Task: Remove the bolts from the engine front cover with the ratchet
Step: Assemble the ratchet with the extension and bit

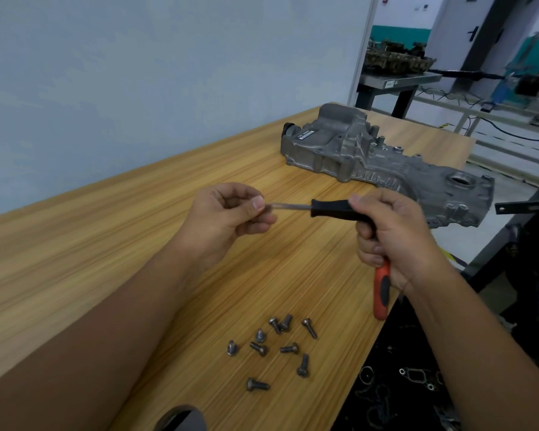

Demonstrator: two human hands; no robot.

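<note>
The grey cast-metal engine front cover lies on the wooden table, beyond both hands. My right hand grips two tools at once: a black-handled driver pointing left, and a red-and-black ratchet handle that hangs down below the palm. My left hand pinches the tip of the driver's thin metal shaft between thumb and fingers. Several loose dark bolts lie scattered on the table near me, below the hands.
The table's right edge runs diagonally past my right forearm. Below it a dark floor holds gaskets and small parts. A metal bench with another engine part stands in the background. A dark round object sits at the bottom edge.
</note>
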